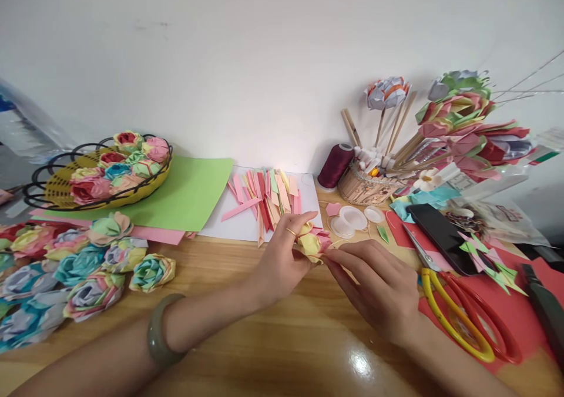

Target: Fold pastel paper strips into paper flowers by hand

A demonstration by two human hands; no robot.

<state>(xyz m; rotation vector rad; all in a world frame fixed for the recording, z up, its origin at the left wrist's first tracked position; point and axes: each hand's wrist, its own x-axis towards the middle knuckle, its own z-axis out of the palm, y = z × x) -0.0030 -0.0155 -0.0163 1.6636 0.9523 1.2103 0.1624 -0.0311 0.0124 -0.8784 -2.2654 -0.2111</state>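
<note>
A small yellow and pink paper flower is held up over the wooden table, in front of the folded strips. My left hand grips it from the left, with the thumb and fingers around its side. My right hand pinches at the flower's lower right edge, the fingertips pressed together there. What exactly lies between the right fingertips is too small to make out. A thin pale thread shows just above the right fingers. Behind the flower, folded paper strips in pink, red, peach and green lie on a white sheet.
Finished paper flowers crowd the left, below a yellow basket of more flowers on green paper. At right lie scissors, a black phone, a thread spool and a wooden holder with sticks.
</note>
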